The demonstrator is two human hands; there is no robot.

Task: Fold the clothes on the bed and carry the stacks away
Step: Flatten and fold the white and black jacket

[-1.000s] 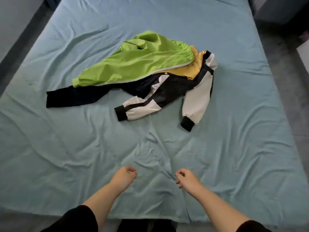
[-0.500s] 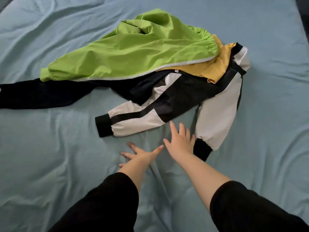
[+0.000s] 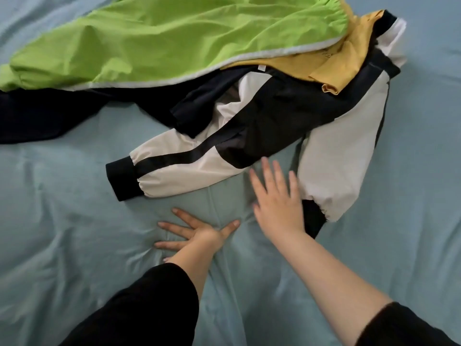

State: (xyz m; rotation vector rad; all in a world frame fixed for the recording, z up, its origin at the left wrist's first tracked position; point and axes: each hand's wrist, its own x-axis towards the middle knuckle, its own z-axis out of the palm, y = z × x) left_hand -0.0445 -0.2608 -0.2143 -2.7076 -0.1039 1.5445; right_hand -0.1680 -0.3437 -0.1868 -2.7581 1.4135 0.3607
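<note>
Left hand (image 3: 197, 233): flat on the light-blue bed sheet (image 3: 74, 233), fingers spread wide, palm pressing down, holding nothing. Right hand (image 3: 277, 201): fingers straight and slightly apart, empty, reaching toward the black-and-white jacket (image 3: 269, 121). Fingertips were just short of the jacket's dark body panel, between its two sleeves. Whether the right palm touched the sheet could not be told; the hand was blurred.

Clothes location: all in one loose heap on the bed, just beyond the hands. The jacket lay nearest, sleeves splayed toward the person. One black cuff (image 3: 311, 218) sat just beside the right wrist and the other cuff (image 3: 122, 178) was off to the left. A mustard-yellow garment (image 3: 334, 61) lay on the jacket's upper part. A lime-green garment (image 3: 174, 38) covered the top of the heap. A dark navy garment (image 3: 37, 116) trailed out from under it to the left.

Progress, judged: nothing folded, no stack formed, nothing carried off. No garment was gripped yet. The whole task remained; the jacket looked the likely first piece.

Counts: hands 2, both empty. Garments 4 by colour. Whether the navy piece was one item or two could not be told. Jacket sleeves 2, cuffs 2. Folded stacks 0.
</note>
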